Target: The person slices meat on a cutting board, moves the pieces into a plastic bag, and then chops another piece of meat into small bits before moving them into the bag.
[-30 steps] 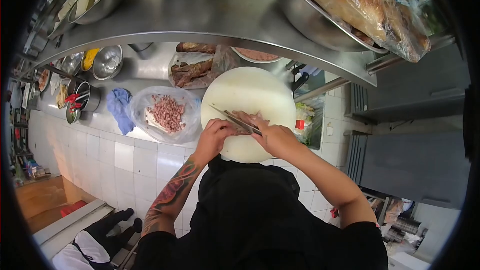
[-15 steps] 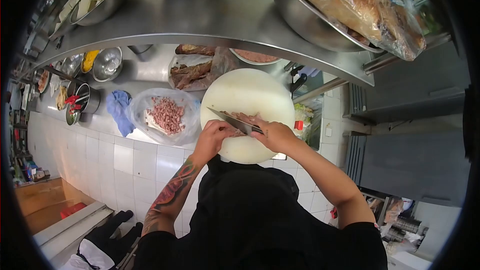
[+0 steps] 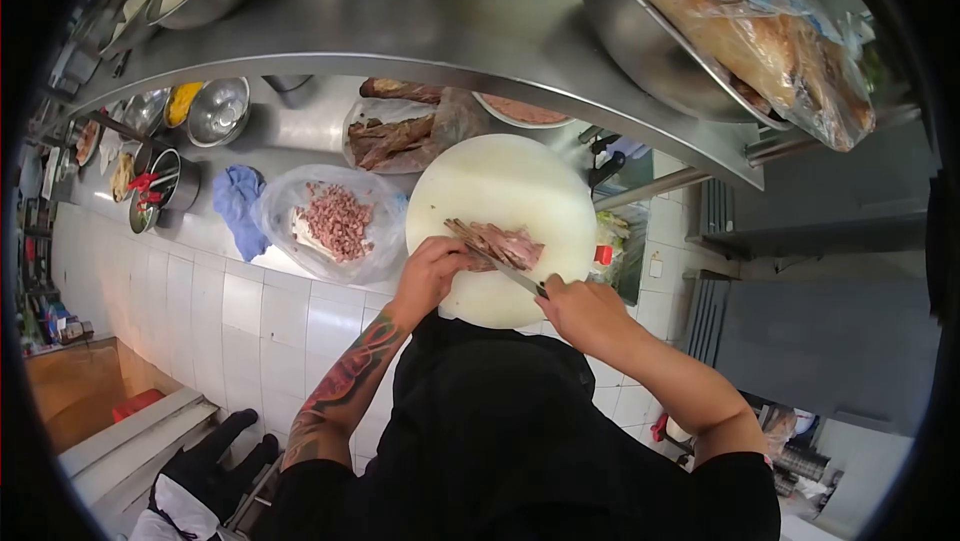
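Strips of reddish-brown meat [image 3: 517, 245] lie on a round white cutting board [image 3: 500, 176]. My right hand [image 3: 582, 311] is closed around the handle of a knife [image 3: 518, 277], low on the board's right side. The blade points up and left, along the near edge of the strips. My left hand [image 3: 436, 267] presses its curled fingers on the meat's left end, near the blade tip. Its fingertips are partly hidden. To the left, a clear plastic bag [image 3: 385, 209] holds a pile of diced pink meat [image 3: 338, 221].
Behind the board sit larger dark meat pieces [image 3: 395, 141] in plastic and a bowl of minced meat [image 3: 522, 111]. A blue cloth [image 3: 238, 209] lies left of the bag. A steel shelf [image 3: 430, 51] overhangs the counter, carrying bowls and a bagged roasted piece [image 3: 740, 31]. Another person's legs [image 3: 215, 461] show lower left.
My right hand has moved right and down with the knife, and the blade now lies lower, uncovering more of the meat strips. My left hand stays on the meat. The view has shifted slightly.
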A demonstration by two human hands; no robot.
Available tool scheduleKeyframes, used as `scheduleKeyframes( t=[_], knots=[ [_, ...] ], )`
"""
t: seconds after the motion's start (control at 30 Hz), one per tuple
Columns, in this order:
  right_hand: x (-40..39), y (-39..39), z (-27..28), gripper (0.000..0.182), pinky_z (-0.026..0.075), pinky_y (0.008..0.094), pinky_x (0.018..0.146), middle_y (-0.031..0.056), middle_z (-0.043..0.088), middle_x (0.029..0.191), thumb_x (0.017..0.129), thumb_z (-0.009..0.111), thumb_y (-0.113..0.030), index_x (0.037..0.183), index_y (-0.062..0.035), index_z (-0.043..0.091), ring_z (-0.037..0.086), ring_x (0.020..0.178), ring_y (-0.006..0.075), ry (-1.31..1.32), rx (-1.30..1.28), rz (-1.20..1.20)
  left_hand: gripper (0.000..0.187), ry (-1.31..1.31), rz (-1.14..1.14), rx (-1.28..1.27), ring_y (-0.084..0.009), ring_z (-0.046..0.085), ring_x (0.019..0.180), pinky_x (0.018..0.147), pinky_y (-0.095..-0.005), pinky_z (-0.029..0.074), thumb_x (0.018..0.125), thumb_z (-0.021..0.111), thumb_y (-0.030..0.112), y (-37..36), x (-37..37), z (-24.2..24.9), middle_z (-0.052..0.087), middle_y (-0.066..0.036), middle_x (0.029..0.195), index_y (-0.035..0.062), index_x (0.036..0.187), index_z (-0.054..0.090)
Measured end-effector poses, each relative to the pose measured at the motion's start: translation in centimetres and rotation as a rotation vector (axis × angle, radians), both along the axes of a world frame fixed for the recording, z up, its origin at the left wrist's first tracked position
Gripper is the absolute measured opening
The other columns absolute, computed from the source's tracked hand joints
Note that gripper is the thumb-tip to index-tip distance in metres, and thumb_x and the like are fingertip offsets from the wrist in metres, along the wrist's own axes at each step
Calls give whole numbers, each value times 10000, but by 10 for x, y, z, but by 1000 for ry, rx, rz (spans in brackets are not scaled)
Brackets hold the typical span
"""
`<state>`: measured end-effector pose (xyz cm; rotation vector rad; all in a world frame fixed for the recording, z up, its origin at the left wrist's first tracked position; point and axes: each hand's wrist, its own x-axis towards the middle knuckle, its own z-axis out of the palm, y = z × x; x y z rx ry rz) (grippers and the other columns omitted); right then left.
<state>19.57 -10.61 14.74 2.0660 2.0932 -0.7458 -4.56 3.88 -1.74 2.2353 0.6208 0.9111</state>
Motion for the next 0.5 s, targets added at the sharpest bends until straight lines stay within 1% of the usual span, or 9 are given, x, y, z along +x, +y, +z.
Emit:
scheduleKeyframes(
  t=[0.03,0.07,0.1,0.17,0.27,0.3,0.37,0.4,0.5],
  knots=[
    [-9,11,-36,306,607,544,701,196,755,767,1106,618,-313,1109,-7,613,763,741,431,18,46,-27,346,2,-5,-4,-322,696,1075,922,-423,585,761,776,-101,-3,-1,1,739,-60,1134,120,1026,810],
    [-14,21,-56,312,609,550,718,200,762,790,1101,623,-312,1159,-6,617,767,768,435,29,99,-57,346,0,-4,-5,-322,696,1075,922,-423,585,761,776,-101,-6,2,0,739,-60,1134,120,1026,810],
    [-14,33,-55,312,609,550,718,200,762,790,1101,623,-312,1159,-6,617,767,768,435,27,101,-54,340,-13,-21,-21,-321,696,1073,918,-424,584,766,780,-98,-8,4,0,737,-60,1138,118,1026,810],
    [-18,49,-54,366,609,559,750,205,775,841,1090,635,-330,1265,-9,609,774,835,437,136,266,-24,333,-13,-41,-34,-321,695,1071,914,-426,584,772,783,-96,-12,1,3,735,-60,1142,117,1026,811],
    [-9,44,-42,378,607,559,759,207,782,867,1101,625,-346,1271,-8,628,777,871,430,155,339,10,322,-14,15,-4,-317,694,1068,909,-424,585,777,787,-94,-12,4,5,729,-58,1149,115,1021,813],
    [-5,40,-30,378,607,559,759,207,782,867,1101,625,-346,1271,-8,628,777,871,430,154,335,14,327,-17,19,-9,-315,693,1069,906,-421,586,772,787,-96,-13,2,2,726,-58,1154,117,1018,815],
    [0,23,3,363,605,564,770,215,782,867,1120,596,-352,1203,-2,646,777,863,435,28,-45,-34,331,-19,31,-21,-313,693,1070,904,-417,587,767,788,-98,-14,0,-3,724,-58,1158,118,1016,817],
    [3,16,12,363,605,564,770,215,782,867,1120,596,-352,1203,-2,646,777,863,435,27,-50,-30,336,-23,31,-16,-309,695,1066,899,-414,588,763,788,-101,-14,0,-5,726,-55,1150,121,1013,819],
    [3,0,28,358,604,566,779,230,779,868,1121,594,-349,1104,5,642,778,867,443,-5,-182,-65,340,-33,36,-23,-303,699,1058,891,-412,591,759,789,-102,-15,1,-8,732,-48,1130,125,1010,821]
  ],
)
